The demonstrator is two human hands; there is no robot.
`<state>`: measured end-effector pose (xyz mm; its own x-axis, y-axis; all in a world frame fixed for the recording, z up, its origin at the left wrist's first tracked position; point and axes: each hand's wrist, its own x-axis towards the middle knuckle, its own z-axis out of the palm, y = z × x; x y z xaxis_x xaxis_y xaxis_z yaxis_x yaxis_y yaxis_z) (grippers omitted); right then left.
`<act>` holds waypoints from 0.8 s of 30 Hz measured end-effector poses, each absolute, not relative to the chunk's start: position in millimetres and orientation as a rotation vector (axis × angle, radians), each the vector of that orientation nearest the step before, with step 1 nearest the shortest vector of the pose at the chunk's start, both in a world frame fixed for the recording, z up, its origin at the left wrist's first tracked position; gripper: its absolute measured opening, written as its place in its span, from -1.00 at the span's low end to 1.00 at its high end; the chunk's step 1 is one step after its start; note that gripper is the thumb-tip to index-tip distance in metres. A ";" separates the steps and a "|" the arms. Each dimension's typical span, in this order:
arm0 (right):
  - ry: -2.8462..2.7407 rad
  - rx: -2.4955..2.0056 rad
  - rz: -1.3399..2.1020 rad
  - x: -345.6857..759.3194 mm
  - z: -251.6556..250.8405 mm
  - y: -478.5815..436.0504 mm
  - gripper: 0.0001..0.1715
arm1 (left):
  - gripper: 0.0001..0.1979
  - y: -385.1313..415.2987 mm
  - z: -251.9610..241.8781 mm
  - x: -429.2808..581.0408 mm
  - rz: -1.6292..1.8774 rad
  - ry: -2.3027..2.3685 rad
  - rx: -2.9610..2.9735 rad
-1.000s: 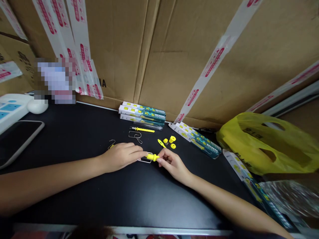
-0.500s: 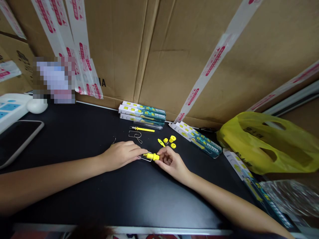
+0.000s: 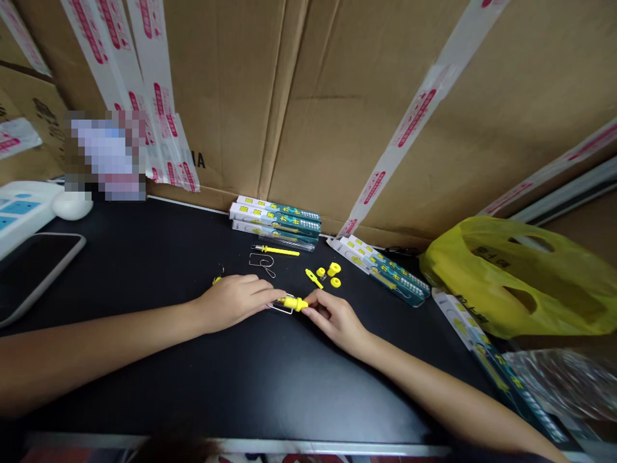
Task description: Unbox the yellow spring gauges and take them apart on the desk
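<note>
My left hand [image 3: 236, 299] and my right hand [image 3: 332, 317] meet at the middle of the black table [image 3: 159, 360]. Between them they pinch a small yellow plastic piece [image 3: 293, 302] joined to a bent wire loop [image 3: 282, 308]. The left fingers close on the wire end, the right fingers on the yellow end. Just beyond lie loose yellow caps [image 3: 332, 270], a short yellow pin [image 3: 313, 278], another wire hook [image 3: 261, 262] and a yellow-handled tool [image 3: 277, 250].
Stacked green-and-white packets [image 3: 274, 220] lie by the cardboard wall, with more packets [image 3: 380, 267] to the right. A yellow plastic bag [image 3: 515, 276] sits at the right. A tablet [image 3: 33, 270] and a white device [image 3: 19, 209] are at the far left.
Hardly anything has moved. My right fingers have shifted slightly on the yellow piece, and both hands stay together on it.
</note>
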<state>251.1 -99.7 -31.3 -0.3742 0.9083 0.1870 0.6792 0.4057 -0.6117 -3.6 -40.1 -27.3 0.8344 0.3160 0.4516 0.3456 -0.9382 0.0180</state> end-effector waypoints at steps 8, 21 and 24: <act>-2.136 -1.269 0.584 252.2 -37.0 -99.5 -0.79 | -0.71 -41.3 -27.6 -3.6 -0.696 -0.514 -2.911; -2.203 -1.340 0.533 251.4 -28.2 -101.6 -0.83 | -0.70 -37.7 -27.4 -6.2 -0.746 -0.484 -2.918; -2.233 -1.346 0.488 250.4 -26.5 -101.1 -0.80 | -0.70 -38.1 -27.5 -5.9 -0.750 -0.487 -2.908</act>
<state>250.4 -101.1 -26.5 -0.3980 0.8906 0.2200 0.7178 0.4517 -0.5298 -5.9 -38.1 -27.5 0.8276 0.2809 0.4860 0.3297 -0.9440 -0.0157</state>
